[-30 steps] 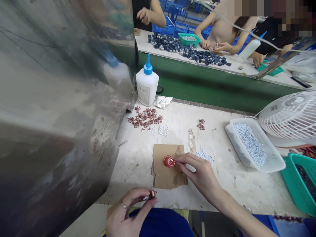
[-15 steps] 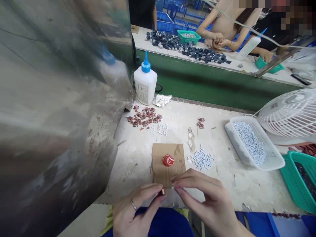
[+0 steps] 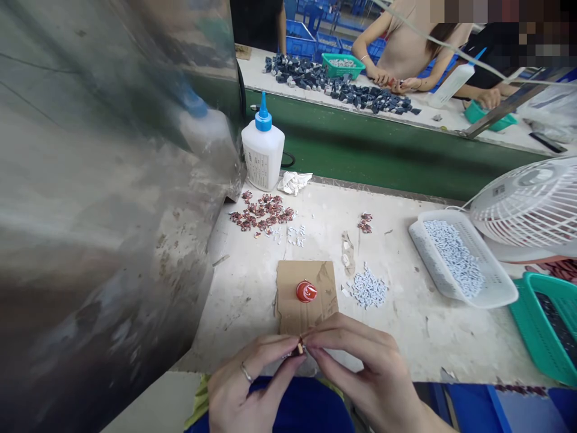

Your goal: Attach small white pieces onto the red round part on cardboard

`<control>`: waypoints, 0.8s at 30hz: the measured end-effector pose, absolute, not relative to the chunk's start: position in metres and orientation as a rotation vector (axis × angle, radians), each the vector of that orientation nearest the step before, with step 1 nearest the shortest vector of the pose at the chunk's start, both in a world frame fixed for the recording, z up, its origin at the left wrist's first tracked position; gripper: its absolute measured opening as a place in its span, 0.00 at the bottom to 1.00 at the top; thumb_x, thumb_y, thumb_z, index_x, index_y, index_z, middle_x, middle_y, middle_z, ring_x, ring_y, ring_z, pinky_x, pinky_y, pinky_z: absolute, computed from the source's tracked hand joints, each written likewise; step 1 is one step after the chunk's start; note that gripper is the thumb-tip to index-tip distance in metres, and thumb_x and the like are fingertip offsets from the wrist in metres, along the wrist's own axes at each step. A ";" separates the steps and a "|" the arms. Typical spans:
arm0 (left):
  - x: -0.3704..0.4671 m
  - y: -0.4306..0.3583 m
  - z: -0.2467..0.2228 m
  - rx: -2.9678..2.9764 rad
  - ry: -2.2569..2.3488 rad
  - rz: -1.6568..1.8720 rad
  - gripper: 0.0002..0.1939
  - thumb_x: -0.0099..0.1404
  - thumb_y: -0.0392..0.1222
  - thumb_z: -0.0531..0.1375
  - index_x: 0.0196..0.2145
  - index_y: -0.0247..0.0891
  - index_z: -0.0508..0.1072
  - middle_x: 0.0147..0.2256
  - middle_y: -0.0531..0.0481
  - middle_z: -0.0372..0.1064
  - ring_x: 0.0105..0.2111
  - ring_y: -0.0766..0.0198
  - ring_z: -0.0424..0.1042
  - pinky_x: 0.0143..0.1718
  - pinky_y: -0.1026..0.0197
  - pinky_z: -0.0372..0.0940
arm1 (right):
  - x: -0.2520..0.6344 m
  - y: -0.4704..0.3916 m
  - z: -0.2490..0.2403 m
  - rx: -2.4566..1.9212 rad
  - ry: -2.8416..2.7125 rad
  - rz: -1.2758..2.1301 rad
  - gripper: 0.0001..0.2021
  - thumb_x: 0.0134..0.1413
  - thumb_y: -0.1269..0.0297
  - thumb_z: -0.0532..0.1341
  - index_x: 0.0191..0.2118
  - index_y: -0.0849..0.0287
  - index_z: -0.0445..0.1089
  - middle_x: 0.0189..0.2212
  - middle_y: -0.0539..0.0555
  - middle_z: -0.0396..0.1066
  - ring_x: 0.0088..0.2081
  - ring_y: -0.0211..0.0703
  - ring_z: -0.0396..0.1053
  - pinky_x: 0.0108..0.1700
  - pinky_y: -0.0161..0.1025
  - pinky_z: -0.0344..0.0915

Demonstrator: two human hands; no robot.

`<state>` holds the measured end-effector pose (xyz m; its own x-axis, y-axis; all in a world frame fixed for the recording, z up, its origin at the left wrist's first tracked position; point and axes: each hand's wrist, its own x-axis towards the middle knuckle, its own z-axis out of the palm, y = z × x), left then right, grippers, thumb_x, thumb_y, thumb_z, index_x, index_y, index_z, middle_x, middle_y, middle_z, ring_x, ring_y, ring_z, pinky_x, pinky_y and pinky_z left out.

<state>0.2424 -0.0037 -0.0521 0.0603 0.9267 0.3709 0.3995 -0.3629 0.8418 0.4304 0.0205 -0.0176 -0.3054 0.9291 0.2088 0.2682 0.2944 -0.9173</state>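
Pinching together at the near edge of the table (image 3: 252, 288), the fingers (image 3: 288, 347) of the left hand (image 3: 246, 391) and those of the right hand (image 3: 365, 367) meet tip to tip on one tiny piece (image 3: 300, 347), a small tan and dark part that is too small to make out further; both hands are closed on it, thumb against forefinger, and a ring (image 3: 246, 373) sits on a left finger. Just beyond the fingertips lies a torn piece of cardboard (image 3: 295, 313), flat on the table, with a red blob (image 3: 306, 291) near its middle. Right of the cardboard is a loose heap of small white parts (image 3: 368, 288), and beside that a strip of crumpled tape or paper (image 3: 347, 252). Farther back, left of centre, dark red parts (image 3: 261, 213) lie scattered in a pile, with a few white bits just to their right and a smaller red cluster (image 3: 365, 222) well apart to the right. A white glue bottle (image 3: 262, 153) with a blue nozzle stands upright at the far edge, next to a crumpled white rag (image 3: 294, 180). On the right, a white tray (image 3: 421, 252) holds more white parts, touching the base of a white fan (image 3: 527, 207); a green basket (image 3: 527, 313) sits at the right edge. A large metal panel (image 3: 99, 198) fills the left side. Across a green belt (image 3: 383, 153), other people's hands work at a pile of dark parts (image 3: 342, 90).
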 end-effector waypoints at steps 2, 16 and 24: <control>0.243 -0.005 -0.052 1.810 1.340 1.312 0.16 0.64 0.27 0.67 0.46 0.43 0.75 0.40 0.61 0.80 0.37 0.75 0.81 0.47 0.75 0.75 | 0.432 0.017 -0.017 -1.068 -1.842 0.958 0.18 0.65 0.79 0.63 0.53 0.50 0.77 0.42 0.55 0.81 0.40 0.44 0.82 0.39 0.37 0.81; 0.240 0.005 -0.034 1.916 1.166 1.301 0.12 0.65 0.27 0.66 0.44 0.38 0.77 0.40 0.56 0.81 0.38 0.72 0.82 0.46 0.75 0.76 | 0.445 0.015 -0.005 -0.984 -2.111 0.721 0.12 0.70 0.79 0.59 0.53 0.66 0.76 0.46 0.62 0.81 0.49 0.38 0.80 0.55 0.26 0.74; 0.255 -0.001 -0.021 1.767 1.155 1.366 0.18 0.62 0.23 0.66 0.46 0.39 0.77 0.42 0.57 0.80 0.40 0.73 0.81 0.46 0.74 0.76 | 0.451 0.008 0.009 -0.993 -1.951 0.907 0.18 0.63 0.82 0.64 0.56 0.63 0.73 0.45 0.60 0.79 0.47 0.41 0.79 0.49 0.31 0.78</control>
